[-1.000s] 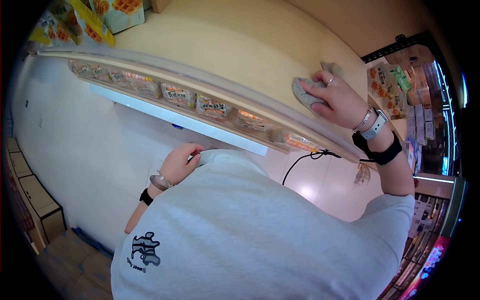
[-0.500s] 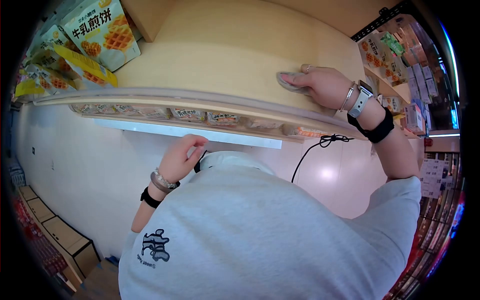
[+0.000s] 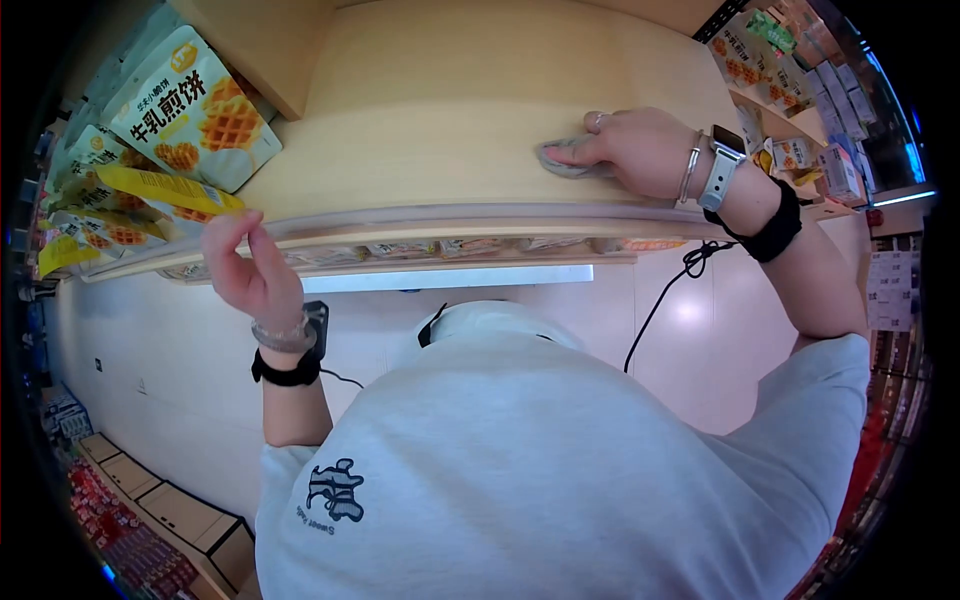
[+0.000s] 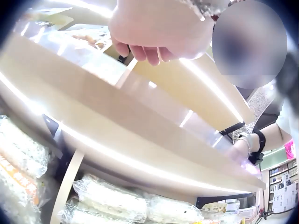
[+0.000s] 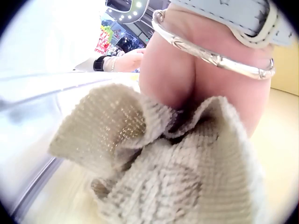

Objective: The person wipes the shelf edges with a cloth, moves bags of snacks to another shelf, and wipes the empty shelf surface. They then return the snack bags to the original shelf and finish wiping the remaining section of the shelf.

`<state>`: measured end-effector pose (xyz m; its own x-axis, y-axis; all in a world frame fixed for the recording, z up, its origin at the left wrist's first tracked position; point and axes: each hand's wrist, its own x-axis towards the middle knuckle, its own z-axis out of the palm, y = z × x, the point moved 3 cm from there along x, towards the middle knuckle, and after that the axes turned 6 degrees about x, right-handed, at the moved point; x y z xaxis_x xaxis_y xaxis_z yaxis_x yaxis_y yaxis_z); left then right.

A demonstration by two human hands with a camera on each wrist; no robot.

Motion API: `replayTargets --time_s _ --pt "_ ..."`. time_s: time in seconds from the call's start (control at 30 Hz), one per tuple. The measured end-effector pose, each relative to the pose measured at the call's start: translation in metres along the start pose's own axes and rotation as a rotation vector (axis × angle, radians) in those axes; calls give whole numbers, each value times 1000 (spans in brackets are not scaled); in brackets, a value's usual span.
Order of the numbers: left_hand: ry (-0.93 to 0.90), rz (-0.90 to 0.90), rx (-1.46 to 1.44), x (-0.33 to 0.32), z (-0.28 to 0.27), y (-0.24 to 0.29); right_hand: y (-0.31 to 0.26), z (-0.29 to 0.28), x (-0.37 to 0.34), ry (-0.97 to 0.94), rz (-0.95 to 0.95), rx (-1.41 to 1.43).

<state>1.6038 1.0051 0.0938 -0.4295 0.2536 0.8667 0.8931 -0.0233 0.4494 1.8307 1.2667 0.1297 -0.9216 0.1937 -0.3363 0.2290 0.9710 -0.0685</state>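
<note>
A grey cloth (image 3: 563, 168) lies bunched on the pale wooden shelf (image 3: 430, 120), gripped by my right hand (image 3: 645, 152). In the right wrist view the ribbed cloth (image 5: 173, 182) bulges out from under the right hand (image 5: 205, 84). My left hand (image 3: 250, 268) is raised at the shelf's front edge, fingers loosely bent, beside the tip of a yellow packet (image 3: 175, 188); it holds nothing that I can see. The left wrist view shows that hand (image 4: 159, 30) with its fingertips hanging above the shelf's clear front strip.
Waffle packets (image 3: 205, 115) stand at the shelf's left end, by an upright wooden divider (image 3: 275, 55). A transparent lip (image 3: 430, 213) runs along the front. Wrapped goods (image 4: 110, 198) fill the level below. A black cable (image 3: 655, 310) hangs at the right.
My left hand has moved left and up to the shelf edge near the yellow packet. My right hand has slid the cloth leftward along the shelf. The view has turned, showing more of the left packets.
</note>
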Motion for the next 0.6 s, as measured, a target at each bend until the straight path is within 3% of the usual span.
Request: replayTargets --time_s 0.13,0.17,0.27,0.4,0.5,0.6 --pt "-52 77 190 9 24 -11 5 -3 -18 -34 52 -53" --pt "-90 175 345 11 27 -10 6 -4 -20 -47 72 -40" --pt "-63 -34 157 3 31 -21 -2 1 -8 33 21 -28" --pt "-91 29 230 2 30 -23 -11 3 1 108 30 -23" --pt "-83 19 237 2 31 -24 6 0 -24 -122 94 -58" --pt "-82 34 281 1 32 -22 14 9 -46 53 37 -105"
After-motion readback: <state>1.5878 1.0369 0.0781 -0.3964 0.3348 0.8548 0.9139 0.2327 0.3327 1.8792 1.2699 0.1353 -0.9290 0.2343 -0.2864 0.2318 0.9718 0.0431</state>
